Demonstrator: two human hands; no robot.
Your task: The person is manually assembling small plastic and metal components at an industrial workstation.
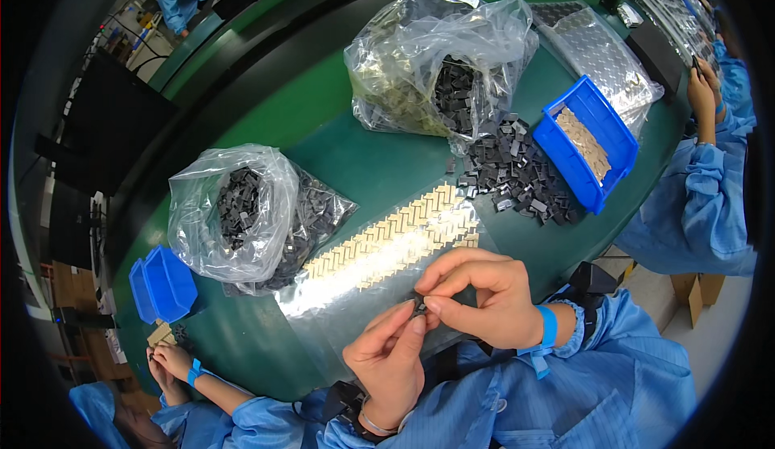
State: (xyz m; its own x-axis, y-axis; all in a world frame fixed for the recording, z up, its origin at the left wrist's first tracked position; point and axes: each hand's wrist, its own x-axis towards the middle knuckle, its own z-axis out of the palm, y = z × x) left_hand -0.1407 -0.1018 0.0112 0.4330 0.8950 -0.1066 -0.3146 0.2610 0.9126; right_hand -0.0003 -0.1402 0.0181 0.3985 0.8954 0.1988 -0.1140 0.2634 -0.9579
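My left hand [389, 368] and my right hand [488, 304] meet above the near edge of the green table. Between their fingertips they pinch a small black plastic piece [419, 306], mostly covered by the fingers. A blue band circles my right wrist. Just beyond my hands lies a clear plastic sheet [315, 332] with slanted rows of small tan strips [383, 235] on it. To the right of the sheet, a loose heap of small black pieces [517, 167] spreads out from the large clear plastic bag [404, 54].
A blue bin [597, 195] with tan strips stands on the right, near bubble wrap [601, 45]. On the left are another clear bag of black pieces [194, 231] and a blue bin [153, 288]. Co-workers' hands [169, 364] work at lower left, others [704, 86] at far right.
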